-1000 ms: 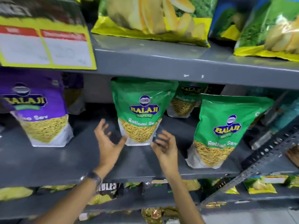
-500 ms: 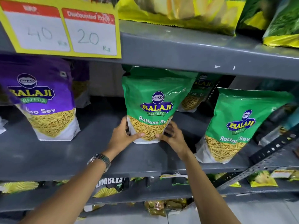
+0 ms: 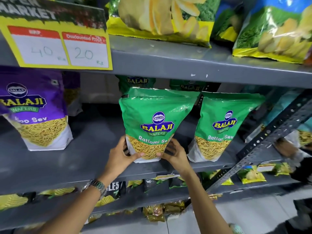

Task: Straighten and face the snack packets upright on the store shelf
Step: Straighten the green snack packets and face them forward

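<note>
nearest the camera, two forearms reach up from the bottom edge, the left one wearing a wristwatch (image 3: pixel 97 186). the left hand (image 3: pixel 120 157) and right hand (image 3: pixel 175 155) are both clamped on the bottom of the middle green packet (image 3: pixel 154 122), one at each lower corner, thumbs laid over the front window where the sev shows and the other fingers wrapped out of sight behind. the two hands are about level and equally close to it, so neither has the advantage.

the packet stands on the grey shelf (image 3: pixel 94 159) close to its front edge, roughly mid-length, its base at or just on the shelf surface; i cannot tell whether it is lifted a touch. its long axis runs up from the grip, so all the weight sits above the hands, and the top looks tipped a little toward the camera. the label faces forward. my guess is that the next move is a small one: settle the base flat and square the face to the front edge.

just to its right stands a second green packet (image 3: pixel 222 125), near but seemingly not touching, leaning slightly right. toward the shelf's left end, well apart, is a purple packet (image 3: pixel 36 108). more green packets (image 3: pixel 137 81) sit behind, by the back edge.
</note>
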{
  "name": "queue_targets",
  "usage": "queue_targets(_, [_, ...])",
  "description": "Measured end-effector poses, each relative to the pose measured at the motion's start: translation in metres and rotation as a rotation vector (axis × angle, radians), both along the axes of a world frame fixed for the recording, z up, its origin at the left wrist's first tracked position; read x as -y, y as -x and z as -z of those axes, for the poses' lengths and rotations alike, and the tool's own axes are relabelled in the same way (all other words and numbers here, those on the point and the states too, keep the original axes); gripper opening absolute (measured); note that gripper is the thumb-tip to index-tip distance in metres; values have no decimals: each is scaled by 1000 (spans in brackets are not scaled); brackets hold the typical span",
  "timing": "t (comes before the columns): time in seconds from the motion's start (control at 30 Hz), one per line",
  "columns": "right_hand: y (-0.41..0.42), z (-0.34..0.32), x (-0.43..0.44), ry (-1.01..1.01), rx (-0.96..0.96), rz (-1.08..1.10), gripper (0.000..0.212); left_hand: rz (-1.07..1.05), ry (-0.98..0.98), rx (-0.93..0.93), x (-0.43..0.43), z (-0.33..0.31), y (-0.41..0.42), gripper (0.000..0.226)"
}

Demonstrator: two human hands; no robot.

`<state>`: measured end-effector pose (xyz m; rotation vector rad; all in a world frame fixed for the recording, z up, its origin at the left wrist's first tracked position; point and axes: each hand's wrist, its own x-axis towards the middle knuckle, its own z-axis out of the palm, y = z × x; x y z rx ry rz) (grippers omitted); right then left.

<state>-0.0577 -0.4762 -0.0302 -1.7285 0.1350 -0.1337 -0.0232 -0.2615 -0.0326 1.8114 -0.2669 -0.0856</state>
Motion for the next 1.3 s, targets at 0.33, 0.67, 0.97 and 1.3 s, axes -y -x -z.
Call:
queue_targets(0.33, [19, 2, 2, 44, 12, 10, 55, 32, -24, 11, -3, -1, 13, 66])
queue_targets(0.67, [24, 1, 1, 14, 18, 2, 59, 40, -22, 12, -4, 5, 11, 65])
queue_targets(0.97, [26, 1, -3, -4, 36, 5, 57, 35, -13, 36, -2, 10, 12, 76])
queue_targets(1.3, [26, 2, -2, 10, 20, -22, 59, -14, -15, 57, 0, 9, 17, 74])
